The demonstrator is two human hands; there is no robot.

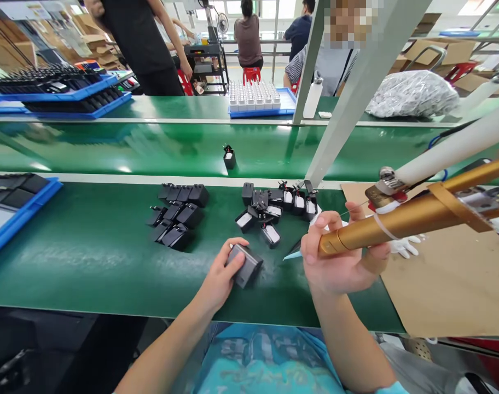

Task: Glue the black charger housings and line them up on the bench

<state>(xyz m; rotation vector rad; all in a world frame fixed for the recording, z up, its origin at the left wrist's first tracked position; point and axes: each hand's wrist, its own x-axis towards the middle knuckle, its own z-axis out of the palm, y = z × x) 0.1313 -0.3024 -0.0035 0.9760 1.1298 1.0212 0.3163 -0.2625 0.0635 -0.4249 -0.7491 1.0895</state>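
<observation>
My left hand [222,276] is closed around a small black and grey charger block [246,266] that rests on the green bench mat [89,262]. My right hand [340,257] grips a gold pen-shaped tool [405,219] like a pencil. Its thin pale tip [292,254] points down at the mat just right of the block. A pile of open black charger shells [278,208] with white insides lies just beyond my hands. A second pile of closed black charger blocks [178,216] lies to the left of it.
A lone black charger [229,157] stands on the green conveyor belt behind. Blue trays sit at the left edge [15,219] and far left [61,93]; another [255,101] holds white parts. A cardboard sheet [450,273] lies right. People work beyond the line.
</observation>
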